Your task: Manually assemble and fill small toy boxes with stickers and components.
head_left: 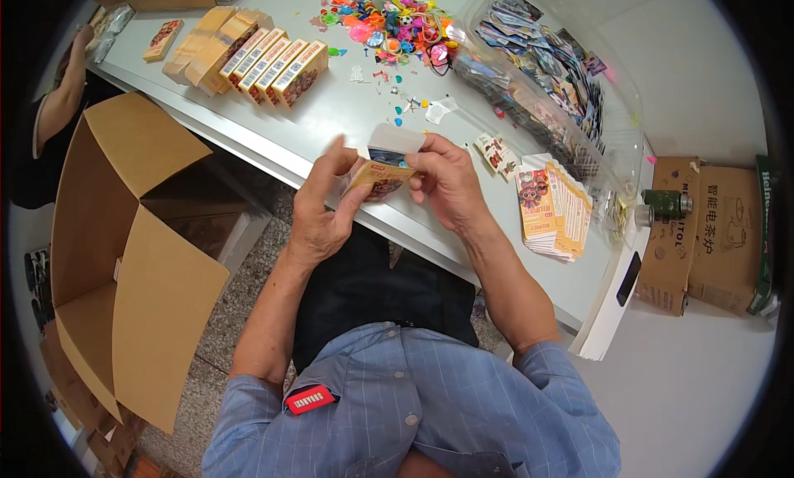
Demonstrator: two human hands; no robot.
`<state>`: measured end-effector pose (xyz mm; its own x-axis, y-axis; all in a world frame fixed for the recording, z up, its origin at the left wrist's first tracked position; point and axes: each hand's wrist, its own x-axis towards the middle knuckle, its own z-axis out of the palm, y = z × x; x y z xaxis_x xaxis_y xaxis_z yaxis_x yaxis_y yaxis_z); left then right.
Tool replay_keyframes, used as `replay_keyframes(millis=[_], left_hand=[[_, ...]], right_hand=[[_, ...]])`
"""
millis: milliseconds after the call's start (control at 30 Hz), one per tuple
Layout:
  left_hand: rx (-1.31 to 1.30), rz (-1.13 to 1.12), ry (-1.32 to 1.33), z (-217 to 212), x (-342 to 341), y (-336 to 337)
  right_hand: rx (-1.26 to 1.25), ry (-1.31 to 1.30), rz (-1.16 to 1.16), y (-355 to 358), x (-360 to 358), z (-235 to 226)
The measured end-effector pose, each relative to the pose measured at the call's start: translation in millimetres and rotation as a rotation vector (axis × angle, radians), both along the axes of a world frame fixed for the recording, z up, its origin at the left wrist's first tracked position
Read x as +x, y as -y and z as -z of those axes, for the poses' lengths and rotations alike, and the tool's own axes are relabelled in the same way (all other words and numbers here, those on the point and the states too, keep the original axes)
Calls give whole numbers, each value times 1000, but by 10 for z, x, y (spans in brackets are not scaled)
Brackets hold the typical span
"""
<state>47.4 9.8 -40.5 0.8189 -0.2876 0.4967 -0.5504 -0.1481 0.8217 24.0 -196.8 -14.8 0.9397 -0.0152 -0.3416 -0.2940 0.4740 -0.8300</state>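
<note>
My left hand (324, 207) and my right hand (447, 180) together hold a small yellow cardboard box (382, 172) over the near edge of the white table (331, 114). The box's white top flap stands open, and my right fingers pinch at its upper right corner. My left thumb and fingers cup the box's left side. A stack of flat yellow box blanks (552, 207) lies just right of my right hand. Two small sticker cards (497, 154) rest beyond that hand.
Several filled yellow boxes (277, 69) stand in a row at the table's far left. A heap of small colourful toys (385, 23) lies at the back. A clear bin of cards (546, 64) sits right. A large open carton (124, 255) stands on the floor left. Another person's arm (62, 97) is far left.
</note>
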Motion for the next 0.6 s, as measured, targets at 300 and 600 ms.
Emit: replay_keyframes(millis=[300, 600], left_hand=[[-47, 112, -45, -78, 0, -36], [103, 347, -285, -408, 238, -277]], right_hand=[[-6, 110, 106, -123, -107, 66], [-35, 171, 18, -161, -124, 66]])
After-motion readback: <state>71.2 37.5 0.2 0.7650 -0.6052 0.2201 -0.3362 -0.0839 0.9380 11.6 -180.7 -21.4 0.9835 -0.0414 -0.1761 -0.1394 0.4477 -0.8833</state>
